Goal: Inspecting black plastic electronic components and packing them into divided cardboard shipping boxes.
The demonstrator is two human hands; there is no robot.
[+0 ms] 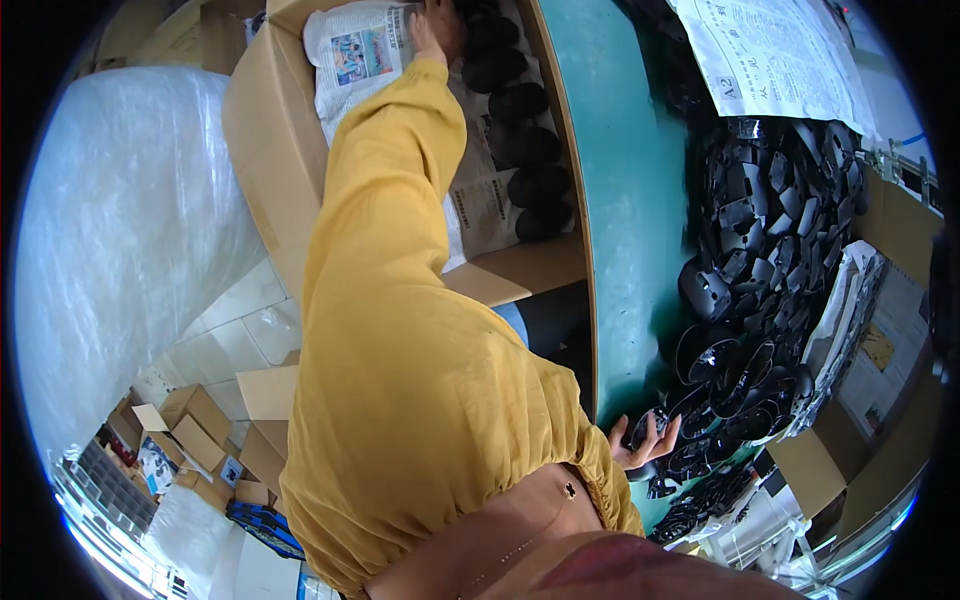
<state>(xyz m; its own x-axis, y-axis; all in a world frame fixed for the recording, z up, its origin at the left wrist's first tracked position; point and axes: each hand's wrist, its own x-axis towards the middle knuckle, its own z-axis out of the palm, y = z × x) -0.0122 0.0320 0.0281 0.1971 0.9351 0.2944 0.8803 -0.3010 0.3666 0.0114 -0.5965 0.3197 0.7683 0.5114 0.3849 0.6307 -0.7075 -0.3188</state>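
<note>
While the person's left arm in its loose mustard-yellow sleeve (pixel 400 330) stretches across most of the view, the left hand (pixel 432 28) reaches into the open brown cardboard box (pixel 262 130) at the top. The fingers rest on or at a rounded black plastic shell (pixel 492 30); whether they clasp it cannot be told, since the hand is at the frame's rim. A column of similar dark shells (pixel 528 145) runs down the box's right side, laid on sheets of printed newspaper (pixel 360 50). The sleeve hides much of the box floor.

The right hand (pixel 648 440) sits low at the edge of the teal-topped workbench (pixel 625 200), fingers curled around a small black plastic part (pixel 650 428). Just beside it spreads a heap of glossy black moulded plastic parts (pixel 770 250), covering the bench's right half. A white printed paper sheet (pixel 775 55) lies beyond the heap. Left of the box stands a large clear plastic-wrapped bundle (pixel 130 250); small cardboard cartons (pixel 190 420) lie on the tiled floor below.
</note>
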